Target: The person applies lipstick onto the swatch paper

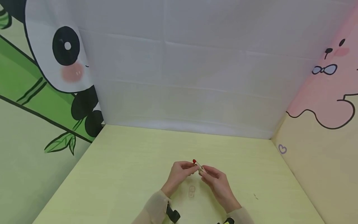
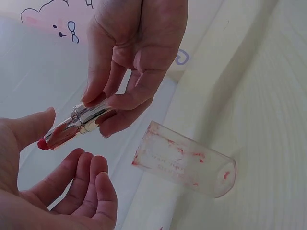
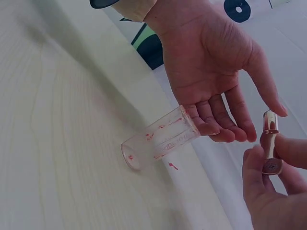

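Note:
My right hand [image 1: 219, 183] pinches a lipstick [image 2: 79, 120] by its shiny metallic base between thumb and fingers, above the table. Its red tip [image 2: 43, 143] points toward my left hand [image 1: 179, 174]. In the left wrist view, the left thumb and loosely bent fingers lie on either side of the lipstick's red end, with gaps showing around it. A clear cap [image 2: 184, 160] with red smears inside lies on its side on the table, below and between the hands. From the right wrist view, the lipstick's round base end [image 3: 272, 166] shows between the right fingers.
The pale wood-grain table [image 1: 134, 155] meets a white sheet wall [image 1: 181, 102] at the back. Side walls carry a panda drawing [image 1: 64, 71] at left and a pink animal drawing [image 1: 332, 102] at right. A small dark mark [image 1: 255, 196] lies on the table at right.

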Action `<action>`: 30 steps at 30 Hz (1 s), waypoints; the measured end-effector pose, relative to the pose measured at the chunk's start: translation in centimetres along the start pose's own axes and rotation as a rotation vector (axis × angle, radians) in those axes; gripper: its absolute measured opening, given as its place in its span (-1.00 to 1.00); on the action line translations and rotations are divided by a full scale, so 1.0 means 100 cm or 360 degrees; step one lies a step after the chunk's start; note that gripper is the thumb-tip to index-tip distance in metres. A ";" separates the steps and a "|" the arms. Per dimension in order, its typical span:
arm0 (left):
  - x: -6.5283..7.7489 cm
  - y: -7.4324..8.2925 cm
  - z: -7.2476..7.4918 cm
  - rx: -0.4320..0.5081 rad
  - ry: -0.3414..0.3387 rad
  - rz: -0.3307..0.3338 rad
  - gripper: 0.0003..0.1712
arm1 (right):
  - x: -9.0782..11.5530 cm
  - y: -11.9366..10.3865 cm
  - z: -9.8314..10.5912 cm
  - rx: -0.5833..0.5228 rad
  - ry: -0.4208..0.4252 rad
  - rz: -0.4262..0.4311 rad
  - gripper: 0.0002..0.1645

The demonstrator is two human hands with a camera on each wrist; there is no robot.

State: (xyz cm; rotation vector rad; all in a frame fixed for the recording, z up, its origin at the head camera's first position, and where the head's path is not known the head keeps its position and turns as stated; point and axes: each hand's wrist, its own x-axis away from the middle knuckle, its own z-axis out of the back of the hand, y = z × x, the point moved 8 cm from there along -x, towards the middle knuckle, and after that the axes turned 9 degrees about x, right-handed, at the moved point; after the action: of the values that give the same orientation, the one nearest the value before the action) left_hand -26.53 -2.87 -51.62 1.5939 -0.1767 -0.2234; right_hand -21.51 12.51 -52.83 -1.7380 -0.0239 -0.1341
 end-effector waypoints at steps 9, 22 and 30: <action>0.003 0.004 -0.002 0.0006 0.0050 0.0020 -0.66 | 0.002 0.003 -0.001 -0.0019 0.0015 0.0002 -0.55; 0.003 0.004 0.000 -0.0073 0.0075 -0.0029 -0.74 | 0.002 0.004 -0.008 0.0257 -0.0120 0.0099 -0.53; 0.003 0.008 0.000 -0.0084 0.0032 -0.0091 -0.78 | 0.002 0.001 -0.011 0.0401 -0.0268 0.0100 -0.55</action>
State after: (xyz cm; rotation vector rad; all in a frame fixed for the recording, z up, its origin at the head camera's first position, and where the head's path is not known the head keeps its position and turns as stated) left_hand -26.17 -2.98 -50.82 1.5494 -0.1088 -0.2542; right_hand -21.43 11.38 -52.70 -1.4928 -0.1052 0.0602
